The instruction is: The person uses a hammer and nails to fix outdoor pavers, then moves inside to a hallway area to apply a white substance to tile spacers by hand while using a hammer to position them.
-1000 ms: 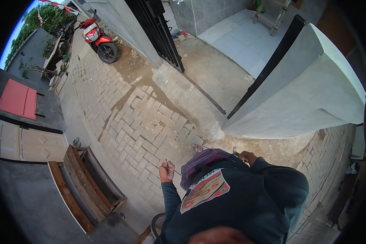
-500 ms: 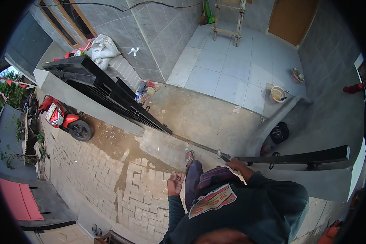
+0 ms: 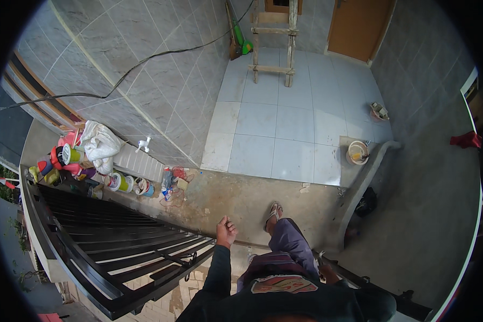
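Note:
My left hand [image 3: 227, 232] hangs over the gateway with its fingers curled in and nothing visible in them. To its left is the slatted black metal gate leaf [image 3: 112, 241], swung open; the hand is apart from it. My right hand [image 3: 330, 275] is low beside my hip, closed at the end of the other black gate leaf [image 3: 359, 283]; my body and sleeve partly hide its fingers. One sandalled foot [image 3: 274, 213] is on the concrete floor inside the gateway.
Paint buckets [image 3: 121, 183], a white sack [image 3: 99, 145] and clutter lie along the left wall below a white tap [image 3: 144, 144]. Ahead are a tiled porch [image 3: 292, 121], a wooden ladder [image 3: 273, 68] and a bucket [image 3: 357, 153]. A low curved wall [image 3: 354, 201] stands right.
I have stepped forward through the gateway, and the left gate leaf is now nearer beside me. My right hand has dropped back next to my hip; my left stays curled.

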### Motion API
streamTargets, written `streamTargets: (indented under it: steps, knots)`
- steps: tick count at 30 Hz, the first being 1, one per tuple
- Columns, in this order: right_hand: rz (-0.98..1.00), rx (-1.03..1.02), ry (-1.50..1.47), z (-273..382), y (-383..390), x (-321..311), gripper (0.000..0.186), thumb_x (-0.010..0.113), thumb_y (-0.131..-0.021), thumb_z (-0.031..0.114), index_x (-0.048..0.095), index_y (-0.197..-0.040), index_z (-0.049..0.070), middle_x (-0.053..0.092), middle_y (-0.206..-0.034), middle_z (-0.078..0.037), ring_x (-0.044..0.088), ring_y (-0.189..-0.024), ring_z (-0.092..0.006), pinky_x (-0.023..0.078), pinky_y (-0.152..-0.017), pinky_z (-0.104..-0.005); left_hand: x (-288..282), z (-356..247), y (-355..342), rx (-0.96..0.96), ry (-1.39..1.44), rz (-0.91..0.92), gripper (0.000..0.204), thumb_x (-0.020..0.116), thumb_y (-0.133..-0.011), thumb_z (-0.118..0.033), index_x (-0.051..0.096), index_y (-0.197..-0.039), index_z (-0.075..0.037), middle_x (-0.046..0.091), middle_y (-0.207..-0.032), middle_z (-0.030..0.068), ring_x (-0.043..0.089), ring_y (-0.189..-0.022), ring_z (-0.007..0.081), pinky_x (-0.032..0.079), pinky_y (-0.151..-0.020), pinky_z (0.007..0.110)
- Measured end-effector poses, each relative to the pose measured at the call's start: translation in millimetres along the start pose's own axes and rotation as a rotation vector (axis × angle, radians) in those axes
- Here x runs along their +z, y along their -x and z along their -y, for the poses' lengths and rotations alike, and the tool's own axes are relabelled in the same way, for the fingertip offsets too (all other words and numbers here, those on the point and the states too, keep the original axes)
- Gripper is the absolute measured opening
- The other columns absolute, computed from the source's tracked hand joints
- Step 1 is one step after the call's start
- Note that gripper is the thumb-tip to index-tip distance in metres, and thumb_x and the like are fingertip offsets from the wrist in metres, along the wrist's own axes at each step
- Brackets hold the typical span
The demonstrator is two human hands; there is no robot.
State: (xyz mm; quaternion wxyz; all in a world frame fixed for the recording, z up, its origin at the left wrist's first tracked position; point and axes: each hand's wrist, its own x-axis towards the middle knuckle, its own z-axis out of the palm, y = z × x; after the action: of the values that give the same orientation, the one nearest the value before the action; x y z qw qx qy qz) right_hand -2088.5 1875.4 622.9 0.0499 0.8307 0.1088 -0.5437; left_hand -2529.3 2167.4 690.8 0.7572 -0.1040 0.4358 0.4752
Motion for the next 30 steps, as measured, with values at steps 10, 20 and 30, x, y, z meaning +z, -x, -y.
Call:
streamTargets:
  steps: [10,20,30]
  knots:
    - [0.163,-0.755,-0.210,132.4,36.3,-111.0,0.020,0.057,-0.089,0.017,0.056,-0.075,0.004,0.052,-0.063,-0.005,0.053,-0.055,-0.0178,0.038,-0.050,-0.0319,59.5,-61.3,-120.1,-0.072,-0.804,-0.327,0.026,0.060,-0.094,-0.035,0.059,-0.084,-0.011,0.045,-0.057,-0.0011,0.042,-0.044,0.0124,0.035,-0.039,0.032]
    - [-0.038,-0.057,-0.560,396.7,-43.9,-237.3,0.052,0.056,-0.095,0.041,0.051,-0.058,0.005,0.051,-0.049,-0.010,0.047,-0.033,-0.0234,0.031,-0.032,-0.0391,153.9,-97.9,-226.1,-0.192,-1.713,-0.358,0.040,0.049,-0.091,-0.028,0.063,-0.070,0.003,0.063,-0.058,0.0175,0.066,-0.051,0.0301,0.056,-0.058,0.044]
    - [0.118,0.093,-0.372,589.6,-47.7,-326.6,0.037,0.063,-0.090,0.029,0.058,-0.066,0.001,0.054,-0.053,-0.013,0.052,-0.040,-0.0247,0.032,-0.037,-0.0395,400.3,-207.2,-448.2,0.173,-1.726,-0.263,0.041,0.061,-0.088,-0.040,0.068,-0.090,0.001,0.069,-0.083,0.0193,0.069,-0.079,0.0337,0.054,-0.074,0.043]
